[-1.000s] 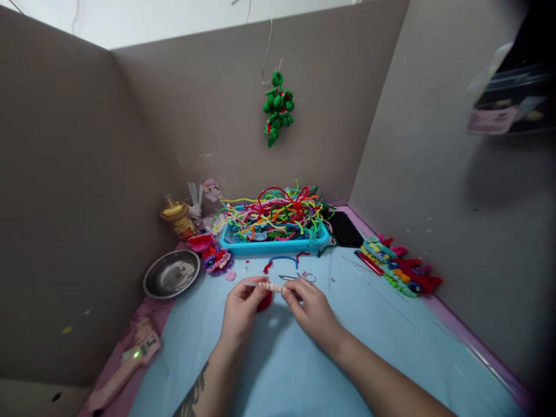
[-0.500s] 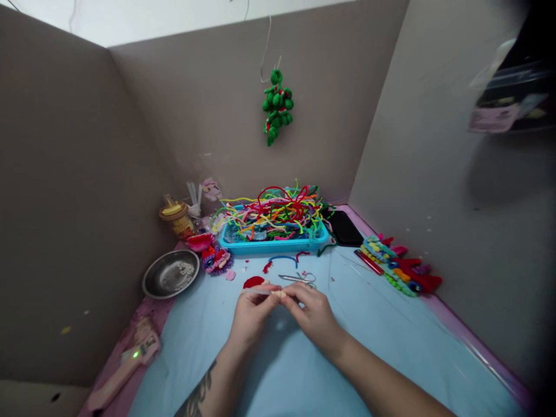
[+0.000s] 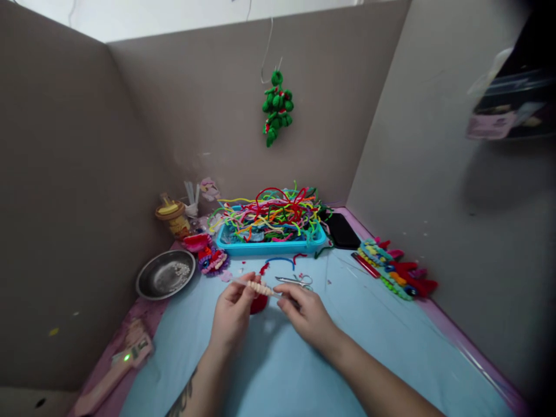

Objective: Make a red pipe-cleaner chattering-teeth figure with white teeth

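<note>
My left hand (image 3: 230, 310) pinches a short cream coil (image 3: 259, 287), which looks like fuzzy stem wound round a thin pale rod (image 3: 275, 295). The rod sticks out at both ends of the coil. At its right end, the fingers of my right hand (image 3: 306, 313) are closed on the rod. Behind and below the coil lies a red round piece (image 3: 259, 304), partly hidden by my left hand. Small scissors (image 3: 295, 281) rest on the blue mat just beyond my right hand.
A blue tray (image 3: 273, 248) piled with colourful fuzzy stems stands at the back. To the left are a metal bowl (image 3: 165, 275) with small white bits and a pink glue gun (image 3: 115, 373) with a green light. A black phone (image 3: 342, 230) and colourful fuzzy pieces (image 3: 391, 269) lie right.
My hands have moved apart, the left one shifting left. The cream coil and the rod between them now show, and more of the red piece's lower part is visible.
</note>
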{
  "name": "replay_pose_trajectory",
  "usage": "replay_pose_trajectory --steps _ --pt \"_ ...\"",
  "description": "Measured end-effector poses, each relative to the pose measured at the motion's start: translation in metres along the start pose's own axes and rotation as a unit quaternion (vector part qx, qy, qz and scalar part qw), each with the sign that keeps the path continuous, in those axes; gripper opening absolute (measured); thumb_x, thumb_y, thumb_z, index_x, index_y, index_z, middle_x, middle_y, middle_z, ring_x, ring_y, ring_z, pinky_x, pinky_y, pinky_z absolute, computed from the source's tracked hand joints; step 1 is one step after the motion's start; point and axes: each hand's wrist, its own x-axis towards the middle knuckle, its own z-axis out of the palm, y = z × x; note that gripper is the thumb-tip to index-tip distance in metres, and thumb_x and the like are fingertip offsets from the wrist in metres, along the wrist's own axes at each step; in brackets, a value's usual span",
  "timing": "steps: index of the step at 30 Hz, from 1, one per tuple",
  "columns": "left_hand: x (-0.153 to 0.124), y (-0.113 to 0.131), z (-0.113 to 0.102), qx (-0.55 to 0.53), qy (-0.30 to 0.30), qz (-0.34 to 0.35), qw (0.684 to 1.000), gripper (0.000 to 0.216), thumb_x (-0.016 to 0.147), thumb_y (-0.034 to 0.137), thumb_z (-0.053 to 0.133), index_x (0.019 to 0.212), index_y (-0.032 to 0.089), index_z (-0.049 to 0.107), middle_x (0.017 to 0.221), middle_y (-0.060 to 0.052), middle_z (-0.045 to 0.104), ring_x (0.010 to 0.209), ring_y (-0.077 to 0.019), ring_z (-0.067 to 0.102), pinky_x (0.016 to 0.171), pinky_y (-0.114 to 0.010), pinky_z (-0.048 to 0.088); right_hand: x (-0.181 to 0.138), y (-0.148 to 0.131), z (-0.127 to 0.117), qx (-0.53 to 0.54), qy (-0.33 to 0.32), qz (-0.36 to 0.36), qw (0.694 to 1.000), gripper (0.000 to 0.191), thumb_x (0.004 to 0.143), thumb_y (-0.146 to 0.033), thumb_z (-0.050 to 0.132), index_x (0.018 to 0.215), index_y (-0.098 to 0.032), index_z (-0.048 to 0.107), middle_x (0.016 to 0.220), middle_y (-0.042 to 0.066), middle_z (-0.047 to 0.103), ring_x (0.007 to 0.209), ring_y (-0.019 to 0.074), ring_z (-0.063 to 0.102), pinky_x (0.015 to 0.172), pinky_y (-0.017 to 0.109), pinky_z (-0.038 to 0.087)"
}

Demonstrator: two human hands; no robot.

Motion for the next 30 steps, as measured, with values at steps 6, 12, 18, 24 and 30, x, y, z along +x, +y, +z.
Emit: replay_pose_trajectory --steps 6,12,18,24,30 --pt "0.002 -0.001 0.003 -0.005 -0.032 -0.048 0.998 0.044 0.064 0.028 0.079 0.105 0.018 0.065 0.103 -0.01 0.071 0.094 -0.0201 0.066 0.084 -0.03 0.049 0.001 0.0 0.001 -0.015 0.012 0.01 1.0 0.012 0.086 -0.02 0.049 0.085 -0.02 0.061 0.08 0.002 0.066 0.075 0.0158 0.06 0.069 0.025 0.044" --pt "0.002 -0.002 0.0 0.04 -0.014 -0.027 0.999 0.027 0.061 0.027 0.08 0.08 0.014 0.065 0.079 -0.005 0.073 0.077 -0.0179 0.068 0.073 -0.027 0.051 0.0 -0.003 0.004 -0.01 -0.007 0.003 1.0 0.014 0.087 -0.019 0.048 0.083 -0.02 0.061 0.078 0.002 0.066 0.074 0.0154 0.061 0.069 0.025 0.044" --pt "0.003 0.004 0.0 0.067 -0.014 0.009 0.998 0.025 0.058 0.028 0.081 0.069 0.014 0.063 0.067 -0.002 0.071 0.072 -0.018 0.068 0.071 -0.027 0.05 -0.002 -0.002 0.009 -0.006 -0.023 0.005 1.0 0.015 0.087 -0.02 0.046 0.085 -0.02 0.061 0.077 0.003 0.066 0.074 0.0159 0.061 0.068 0.025 0.044" --pt "0.003 0.011 0.005 0.037 -0.006 0.024 0.999 0.032 0.054 0.03 0.083 0.062 0.015 0.055 0.058 0.002 0.065 0.065 -0.016 0.066 0.071 -0.027 0.05 -0.002 0.003 0.009 -0.006 -0.009 0.015 1.0 0.013 0.084 -0.019 0.052 0.092 -0.02 0.062 0.083 0.003 0.067 0.074 0.0153 0.061 0.068 0.025 0.045" --pt "0.002 0.012 0.011 0.004 0.005 0.027 1.0 0.039 0.053 0.029 0.083 0.058 0.017 0.046 0.053 0.008 0.055 0.053 -0.0082 0.057 0.074 -0.028 0.05 -0.002 0.002 0.01 -0.022 -0.025 0.023 0.999 0.011 0.083 -0.022 0.055 0.091 -0.02 0.062 0.073 0.001 0.065 0.065 0.0145 0.059 0.062 0.024 0.044"
